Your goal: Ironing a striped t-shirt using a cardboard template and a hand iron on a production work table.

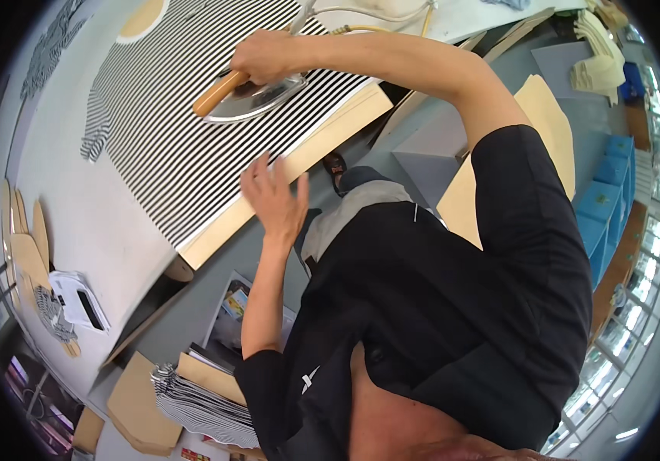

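My right hand (263, 58) is wrapped around the wooden handle of a clothes iron (249, 104) with a shiny metal body. The iron rests on black-and-white striped fabric (169, 131), laid out over a pale tan board (330, 131) whose near edge shows along the table's front. By that edge, my left hand (272, 196) has its fingers spread and somewhat blurred. It appears to hold nothing; whether the fingertips touch the fabric I cannot tell. A rounded neckline opening in the fabric exposes the tan board at the far left.
A hose and yellow cord (368, 28) run behind the iron. Wooden templates (30, 257), a white device (78, 300) and a dark striped scrap (49, 50) lie on the left of the table. Below are stacked striped pieces (199, 403); blue bins (603, 203) stand at right.
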### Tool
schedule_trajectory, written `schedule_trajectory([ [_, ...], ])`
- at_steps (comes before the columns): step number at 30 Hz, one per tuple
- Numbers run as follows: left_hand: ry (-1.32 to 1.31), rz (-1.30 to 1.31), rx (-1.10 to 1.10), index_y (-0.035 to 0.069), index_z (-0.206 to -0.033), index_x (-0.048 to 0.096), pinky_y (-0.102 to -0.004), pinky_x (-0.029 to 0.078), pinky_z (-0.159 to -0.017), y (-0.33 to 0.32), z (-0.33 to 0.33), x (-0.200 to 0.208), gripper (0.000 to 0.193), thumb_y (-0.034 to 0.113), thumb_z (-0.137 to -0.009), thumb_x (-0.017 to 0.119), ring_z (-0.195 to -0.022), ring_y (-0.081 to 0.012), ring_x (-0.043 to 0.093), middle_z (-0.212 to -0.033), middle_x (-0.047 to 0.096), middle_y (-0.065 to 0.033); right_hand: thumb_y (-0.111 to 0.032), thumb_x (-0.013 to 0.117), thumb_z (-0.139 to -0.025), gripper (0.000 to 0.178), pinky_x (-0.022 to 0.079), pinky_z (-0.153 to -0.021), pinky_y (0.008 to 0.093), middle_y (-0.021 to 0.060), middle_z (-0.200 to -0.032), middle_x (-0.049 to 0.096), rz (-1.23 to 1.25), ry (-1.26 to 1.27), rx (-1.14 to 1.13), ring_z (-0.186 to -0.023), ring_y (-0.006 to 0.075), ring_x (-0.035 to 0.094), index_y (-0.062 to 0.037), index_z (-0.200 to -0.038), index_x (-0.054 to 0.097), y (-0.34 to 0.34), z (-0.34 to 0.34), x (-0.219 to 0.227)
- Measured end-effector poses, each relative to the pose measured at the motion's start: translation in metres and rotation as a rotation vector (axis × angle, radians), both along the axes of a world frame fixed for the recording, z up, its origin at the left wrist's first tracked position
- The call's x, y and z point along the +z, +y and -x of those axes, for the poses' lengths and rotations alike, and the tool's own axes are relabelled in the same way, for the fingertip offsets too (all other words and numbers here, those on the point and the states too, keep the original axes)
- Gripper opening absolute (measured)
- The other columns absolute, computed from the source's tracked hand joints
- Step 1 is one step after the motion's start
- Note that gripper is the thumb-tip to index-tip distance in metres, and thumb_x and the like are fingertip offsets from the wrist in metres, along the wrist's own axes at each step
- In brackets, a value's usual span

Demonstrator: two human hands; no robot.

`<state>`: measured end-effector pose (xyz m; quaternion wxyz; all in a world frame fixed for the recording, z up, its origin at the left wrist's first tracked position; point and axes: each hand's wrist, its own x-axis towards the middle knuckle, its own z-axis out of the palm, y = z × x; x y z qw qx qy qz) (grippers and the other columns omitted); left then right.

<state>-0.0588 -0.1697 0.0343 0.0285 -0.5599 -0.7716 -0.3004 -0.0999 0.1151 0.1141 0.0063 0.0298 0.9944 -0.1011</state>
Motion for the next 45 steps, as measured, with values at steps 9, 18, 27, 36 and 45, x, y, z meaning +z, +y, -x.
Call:
schedule_trajectory([
  [9,0.417,0.303,-0.611,0.002,-0.145,0.042,-0.0550,0.027,-0.118,0.203,-0.053,0.001,0.070,0.027,-0.084,0.067,-0.141,-0.0411,0.037,-0.146,0.045,-0.0270,-0.036,0.074,-0.083,0.031,0.053,-0.060,0.0430,0.0099,-0.070,0.068,0.330,0.048,-0.346,-0.057,0.0327,0.060,-0.0054,-0.084,0.072,0.151,-0.049,-0.055],
  [18,0.114,0.112,-0.467,-0.006,-0.138,0.045,-0.0453,0.033,-0.115,0.152,-0.055,-0.020,0.056,0.010,-0.086,0.056,-0.134,-0.0402,0.045,-0.138,0.052,-0.0214,-0.028,0.068,-0.085,0.029,0.052,-0.061,0.0446,0.0169,-0.073,0.070,0.045,-0.030,-0.220,-0.060,0.0357,0.063,-0.0001,-0.082,0.072,0.141,-0.115,-0.028],
  [27,-0.160,-0.006,-0.254,-0.004,-0.137,0.047,-0.0490,0.037,-0.107,0.087,-0.058,0.013,0.069,0.025,-0.078,0.068,-0.124,-0.0362,0.048,-0.138,0.052,-0.0195,-0.028,0.068,-0.085,0.027,0.052,-0.061,0.0433,0.0150,-0.073,0.070,0.012,0.098,-0.094,-0.061,0.0340,0.064,-0.0017,-0.082,0.071,0.081,-0.120,-0.030],
  [36,-0.088,0.051,-0.071,0.000,-0.136,0.050,-0.0491,0.038,-0.106,-0.017,-0.015,0.017,0.066,0.027,-0.080,0.070,-0.124,-0.0354,0.049,-0.138,0.053,-0.0164,-0.042,0.073,-0.085,0.036,0.056,-0.067,0.0416,0.0093,-0.075,0.069,-0.117,0.051,0.015,-0.066,0.0324,0.066,-0.0061,-0.079,0.069,-0.016,-0.073,-0.017],
  [45,-0.505,-0.099,0.817,-0.004,-0.102,0.070,-0.0327,0.051,-0.083,-0.144,0.164,0.014,0.025,0.016,-0.086,0.070,-0.089,-0.0255,0.065,-0.103,0.070,-0.0149,-0.045,0.073,-0.084,0.038,0.055,-0.068,0.0422,0.0086,-0.077,0.070,-0.045,0.062,0.091,-0.068,0.0317,0.066,-0.0073,-0.079,0.069,-0.072,-0.006,-0.009],
])
